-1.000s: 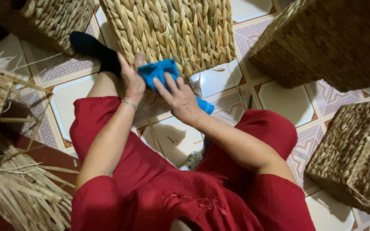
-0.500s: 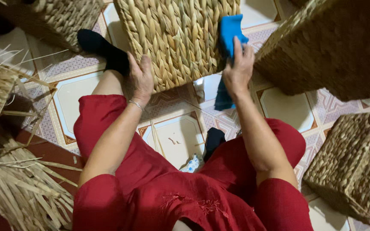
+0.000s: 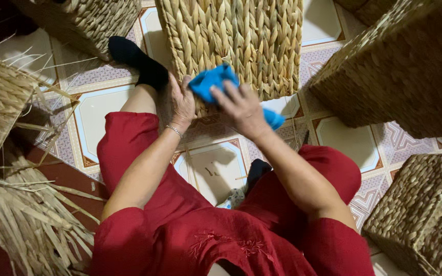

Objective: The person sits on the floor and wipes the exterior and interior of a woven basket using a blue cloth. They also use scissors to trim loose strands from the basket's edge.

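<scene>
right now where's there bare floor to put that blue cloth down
Free: the tiled floor between the person's red-clad legs, and the tile between the right knee and the dark basket. Crowded: the left hand and the right hand, with the blue cloth, press on the woven basket; loose straw fills the left.

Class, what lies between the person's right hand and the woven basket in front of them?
In the head view, a blue cloth lies under the right hand, against the basket.

The basket (image 3: 241, 41) at twelve o'clock was coarse, matt plaited straw, the blue cloth (image 3: 213, 82) against it soft and matt, the floor (image 3: 103, 110) of glossy glazed tile, and the loose straw (image 3: 21, 225) at eight o'clock dry and rough.
</scene>
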`<action>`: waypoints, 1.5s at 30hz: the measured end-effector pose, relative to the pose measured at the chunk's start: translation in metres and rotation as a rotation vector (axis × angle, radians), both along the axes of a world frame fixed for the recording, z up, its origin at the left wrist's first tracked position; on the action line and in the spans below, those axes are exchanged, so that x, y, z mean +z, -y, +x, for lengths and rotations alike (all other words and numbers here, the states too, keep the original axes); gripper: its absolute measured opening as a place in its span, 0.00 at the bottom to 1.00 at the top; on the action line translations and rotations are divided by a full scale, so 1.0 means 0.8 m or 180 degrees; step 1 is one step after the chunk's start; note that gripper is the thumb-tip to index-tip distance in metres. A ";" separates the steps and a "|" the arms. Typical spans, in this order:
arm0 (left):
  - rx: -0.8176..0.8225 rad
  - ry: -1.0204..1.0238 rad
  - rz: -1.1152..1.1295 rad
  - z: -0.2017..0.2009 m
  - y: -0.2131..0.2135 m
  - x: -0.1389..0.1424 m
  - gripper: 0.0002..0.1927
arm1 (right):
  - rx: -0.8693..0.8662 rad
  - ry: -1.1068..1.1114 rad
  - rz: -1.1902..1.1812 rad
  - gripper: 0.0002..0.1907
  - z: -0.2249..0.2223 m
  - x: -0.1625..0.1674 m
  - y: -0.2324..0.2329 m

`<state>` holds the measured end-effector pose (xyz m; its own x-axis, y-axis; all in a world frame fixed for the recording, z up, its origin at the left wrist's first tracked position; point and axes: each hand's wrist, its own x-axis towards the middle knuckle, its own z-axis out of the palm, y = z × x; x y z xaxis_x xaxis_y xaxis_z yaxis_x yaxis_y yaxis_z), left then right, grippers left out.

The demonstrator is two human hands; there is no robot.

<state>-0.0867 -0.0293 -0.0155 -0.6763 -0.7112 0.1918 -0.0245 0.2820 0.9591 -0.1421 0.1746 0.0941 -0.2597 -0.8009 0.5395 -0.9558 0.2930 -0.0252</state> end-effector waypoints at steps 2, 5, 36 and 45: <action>-0.0004 0.0069 -0.0051 -0.001 -0.005 -0.002 0.46 | -0.0361 -0.0395 -0.0308 0.29 -0.042 0.003 -0.009; -0.0055 0.0035 0.0031 0.001 -0.007 -0.004 0.47 | -0.1500 -0.0350 -0.0322 0.32 -0.097 0.005 -0.027; -0.0461 -0.0393 0.0347 0.022 -0.053 -0.018 0.58 | -0.0147 -0.0616 -0.0180 0.36 -0.058 0.077 0.079; -0.0880 0.0285 0.0066 0.049 -0.044 0.008 0.40 | 0.0450 -0.0661 0.0601 0.28 0.007 0.054 0.013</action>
<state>-0.0475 0.0062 -0.0093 -0.8586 -0.5007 0.1098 -0.0344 0.2701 0.9622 -0.1365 0.1641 0.1372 -0.0383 -0.9123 0.4077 -0.9664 0.1376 0.2171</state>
